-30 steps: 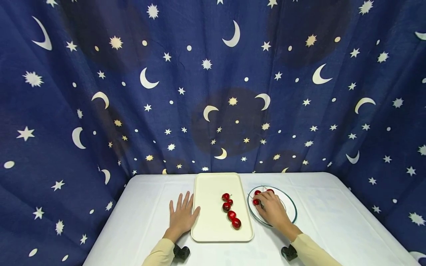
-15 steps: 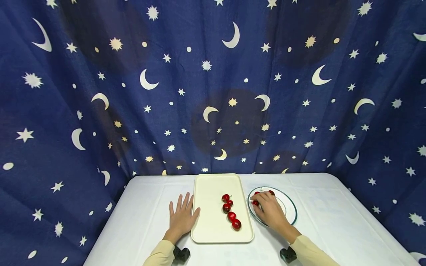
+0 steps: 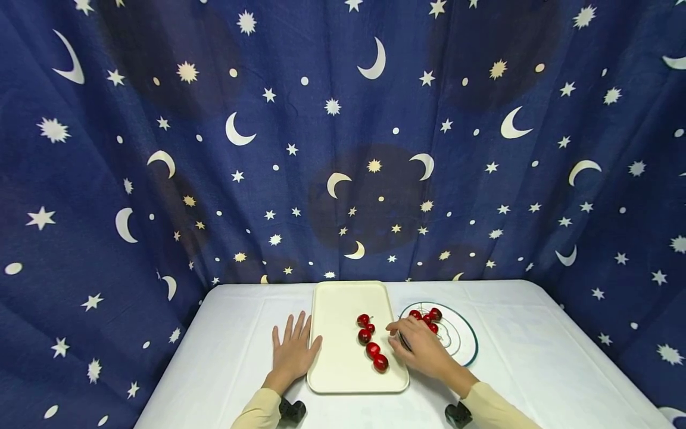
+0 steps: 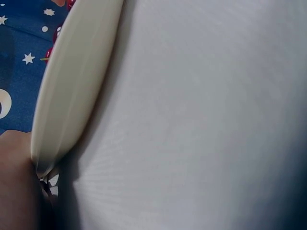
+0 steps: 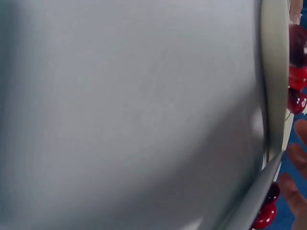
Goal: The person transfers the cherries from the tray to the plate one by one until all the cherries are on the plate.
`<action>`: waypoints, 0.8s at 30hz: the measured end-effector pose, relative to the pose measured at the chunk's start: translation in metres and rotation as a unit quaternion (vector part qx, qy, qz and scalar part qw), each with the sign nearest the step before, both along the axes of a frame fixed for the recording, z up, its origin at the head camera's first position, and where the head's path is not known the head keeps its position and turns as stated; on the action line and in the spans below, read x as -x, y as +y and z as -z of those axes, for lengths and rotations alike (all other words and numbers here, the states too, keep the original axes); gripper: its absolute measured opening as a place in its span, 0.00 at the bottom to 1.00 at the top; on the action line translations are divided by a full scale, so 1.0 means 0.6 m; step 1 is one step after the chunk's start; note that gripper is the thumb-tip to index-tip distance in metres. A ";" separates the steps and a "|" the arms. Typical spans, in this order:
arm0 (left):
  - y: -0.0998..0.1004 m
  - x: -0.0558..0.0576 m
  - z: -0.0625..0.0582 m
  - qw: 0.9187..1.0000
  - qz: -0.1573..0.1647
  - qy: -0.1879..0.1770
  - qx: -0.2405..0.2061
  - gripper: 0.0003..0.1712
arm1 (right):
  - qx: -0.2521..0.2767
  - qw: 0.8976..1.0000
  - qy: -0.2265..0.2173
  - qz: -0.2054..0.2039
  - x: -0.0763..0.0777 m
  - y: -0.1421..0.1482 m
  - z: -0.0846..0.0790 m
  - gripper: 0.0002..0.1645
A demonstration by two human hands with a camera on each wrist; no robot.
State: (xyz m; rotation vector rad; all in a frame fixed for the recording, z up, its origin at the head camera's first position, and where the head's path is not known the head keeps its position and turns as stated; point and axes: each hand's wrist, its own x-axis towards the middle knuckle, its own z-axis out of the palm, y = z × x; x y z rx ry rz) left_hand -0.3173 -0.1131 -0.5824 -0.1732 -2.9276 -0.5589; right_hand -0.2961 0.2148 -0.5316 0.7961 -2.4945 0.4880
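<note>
My left hand (image 3: 292, 354) lies flat with fingers spread, its thumb touching the left edge of the cream tray (image 3: 337, 369). Several cherries (image 3: 364, 336) run in a crooked row on the tray's right half. Between tray and plate hovers my right hand (image 3: 423, 354), its fingertips over the tray's right edge. The right wrist view shows its fingers (image 5: 297, 158) loosely bent and apart, with the curtain visible between them and nothing held. Beyond that hand, more cherries (image 3: 435, 314) with thin stems sit on a white plate (image 3: 467, 342), partly hidden by the hand.
A white cloth covers the table (image 3: 230, 339). Behind and around it hangs a dark blue curtain (image 3: 289, 119) with moons and stars. Black devices (image 3: 292, 410) are strapped at both wrists.
My right hand has moved left from above the plate to the tray's right edge, uncovering more cherries on the plate. The left hand and the tray's cherries stay put.
</note>
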 end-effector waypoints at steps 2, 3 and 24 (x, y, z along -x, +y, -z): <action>-0.001 -0.001 -0.002 1.000 0.000 -0.001 -0.003 0.40 | -0.004 1.000 -0.028 -0.005 -0.003 -0.004 -0.002 0.15; -0.002 -0.001 -0.003 1.000 0.000 -0.002 -0.003 0.41 | -0.005 0.999 -0.037 -0.008 -0.005 -0.006 -0.003 0.16; 0.002 -0.009 -0.010 1.000 0.005 0.006 -0.015 0.40 | -0.014 0.995 -0.095 -0.007 -0.013 -0.013 0.003 0.32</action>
